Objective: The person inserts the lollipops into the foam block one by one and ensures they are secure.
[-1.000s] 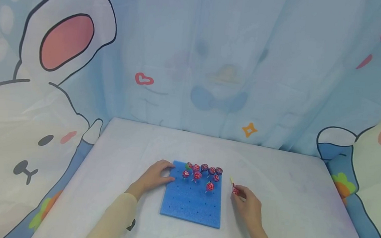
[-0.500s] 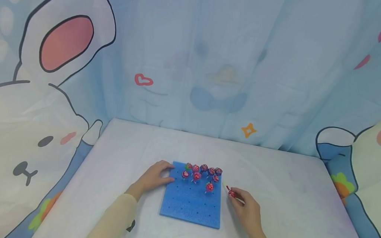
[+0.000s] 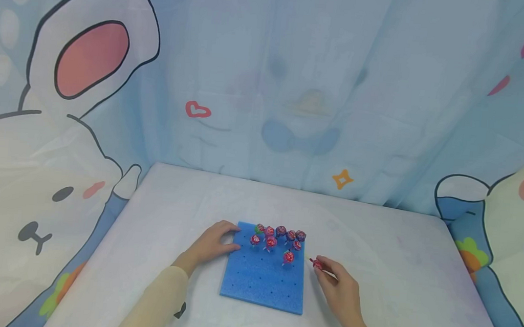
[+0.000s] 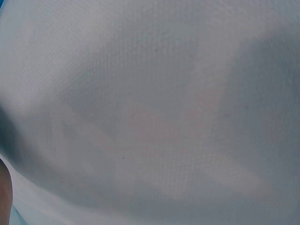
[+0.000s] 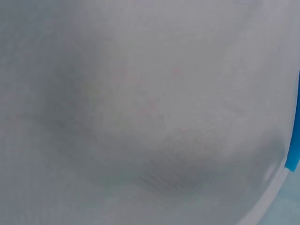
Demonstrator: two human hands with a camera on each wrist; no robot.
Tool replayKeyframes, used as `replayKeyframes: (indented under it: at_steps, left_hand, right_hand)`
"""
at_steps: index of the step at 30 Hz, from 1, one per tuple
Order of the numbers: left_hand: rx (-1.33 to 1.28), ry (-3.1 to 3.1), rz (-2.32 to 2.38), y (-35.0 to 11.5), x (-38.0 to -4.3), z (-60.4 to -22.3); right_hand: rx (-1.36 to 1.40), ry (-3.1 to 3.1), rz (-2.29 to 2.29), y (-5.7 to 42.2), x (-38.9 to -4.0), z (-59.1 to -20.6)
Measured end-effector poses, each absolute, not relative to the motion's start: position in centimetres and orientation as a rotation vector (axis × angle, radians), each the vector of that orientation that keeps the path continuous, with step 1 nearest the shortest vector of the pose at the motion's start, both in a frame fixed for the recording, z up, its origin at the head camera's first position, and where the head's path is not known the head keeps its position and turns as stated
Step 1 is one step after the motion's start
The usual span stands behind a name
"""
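Observation:
A blue foam board (image 3: 253, 281) with rows of small holes lies flat in the head view. Several wrapped lollipops (image 3: 271, 242) stand in its far part, mostly toward the back and right. My left hand (image 3: 209, 241) rests against the board's left edge, thumb and fingers spread along it. Just off the right edge, my right hand (image 3: 340, 285) pinches a red-wrapped lollipop (image 3: 316, 264) by its head, the stick pointing left toward the board. In the right wrist view only a strip of the board (image 5: 294, 136) shows; the held lollipop is out of sight there.
A white cloth-covered table (image 3: 410, 278) lies under everything. Behind it hangs a light blue curtain (image 3: 233, 53) printed with cartoon figures. A small dark mark (image 3: 180, 310) shows beside the left sleeve (image 3: 154, 299).
My right hand has moved slightly left toward the board, and the lollipop's stick has tipped from upward to nearly level, pointing left. My left hand and the board stay put.

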State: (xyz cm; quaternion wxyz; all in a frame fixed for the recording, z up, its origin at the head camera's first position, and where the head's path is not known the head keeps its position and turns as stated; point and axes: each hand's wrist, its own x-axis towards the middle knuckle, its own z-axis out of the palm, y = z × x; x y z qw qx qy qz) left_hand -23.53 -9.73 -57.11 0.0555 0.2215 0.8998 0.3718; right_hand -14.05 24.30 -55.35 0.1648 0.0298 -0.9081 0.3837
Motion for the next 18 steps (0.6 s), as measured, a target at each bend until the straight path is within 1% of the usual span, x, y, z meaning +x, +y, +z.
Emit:
replayKeyframes:
  at_steps: [3, 7, 14, 18]
  left_hand:
    - [0.675, 2.731, 1.132, -9.7, -23.5, -57.1]
    - [0.679, 2.727, 1.135, -9.8, -23.4, -57.1]
    - [0.68, 2.722, 1.148, -9.8, -23.3, -57.0]
    - [0.673, 2.717, 1.147, -9.8, -23.4, -56.9]
  right_hand:
    - [0.164, -2.558, 1.076, 24.4, -13.9, -55.2]
    - [0.197, -2.55, 1.123, 24.3, -13.7, -55.1]
    - [0.116, -2.61, 1.315, 23.8, -13.1, -54.9]
    - [0.093, -2.632, 1.341, 23.7, -12.8, -54.7]
